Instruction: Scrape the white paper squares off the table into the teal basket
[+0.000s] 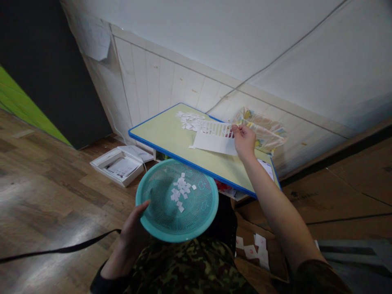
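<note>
A low yellow bench with blue edging [165, 134] stands by a white panelled wall. On it, the right hand [243, 141] pinches a white comb-cut paper sheet [214, 143] with closed fingers. Before the bench, the left hand [134, 228] has its fingers curled on the rim of a teal mesh basket [143, 188] that holds small white paper squares [180, 194]. Gripped on one side only, the basket may tip and spill them.

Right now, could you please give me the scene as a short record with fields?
left hand: grips the rim of the teal basket
in basket: small white paper squares
right hand: pinches the white sheet, its far edge cut into strips
table: blue-edged; bears the sheet and a pile of squares
behind sheet: crumpled plastic bag
floor: open white box left of the table
</note>
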Tool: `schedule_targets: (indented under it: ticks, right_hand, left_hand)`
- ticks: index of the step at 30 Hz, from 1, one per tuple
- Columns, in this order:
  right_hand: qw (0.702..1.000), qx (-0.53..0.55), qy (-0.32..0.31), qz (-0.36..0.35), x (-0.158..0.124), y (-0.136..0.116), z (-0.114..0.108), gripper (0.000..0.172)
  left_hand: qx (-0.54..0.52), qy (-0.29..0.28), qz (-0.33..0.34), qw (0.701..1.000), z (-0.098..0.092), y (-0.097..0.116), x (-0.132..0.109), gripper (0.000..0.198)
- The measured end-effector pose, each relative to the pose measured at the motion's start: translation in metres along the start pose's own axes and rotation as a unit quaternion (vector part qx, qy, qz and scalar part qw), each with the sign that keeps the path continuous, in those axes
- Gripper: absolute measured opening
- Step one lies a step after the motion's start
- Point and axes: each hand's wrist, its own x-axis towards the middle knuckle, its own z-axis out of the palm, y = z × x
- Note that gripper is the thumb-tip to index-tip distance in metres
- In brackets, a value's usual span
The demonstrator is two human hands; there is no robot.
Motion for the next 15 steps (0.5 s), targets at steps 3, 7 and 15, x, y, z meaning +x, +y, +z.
schedule_targets:
  ticks: [3, 7, 15]
  right_hand:
    - [1.000, 0.013, 0.005, -0.007, -0.003, -0.002, 0.001, 0.056]
    - [1.000, 0.016, -0.006, -0.006, -0.003, 0.000, 0.000, 0.058]
    - [1.000, 0.019, 0.004, -0.009, -0.012, 0.002, -0.003, 0.058]
  left_hand:
    - [0.011, 0.003, -0.005, 1.000, 0.004, 0.002, -0.005, 0.037]
    - [0.029, 0.013, 0.003, 0.999, 0.003, 0.003, -0.009, 0.032]
    - [0.022, -0.009, 0.002, 1.000, 0.000, 0.002, -0.004, 0.038]
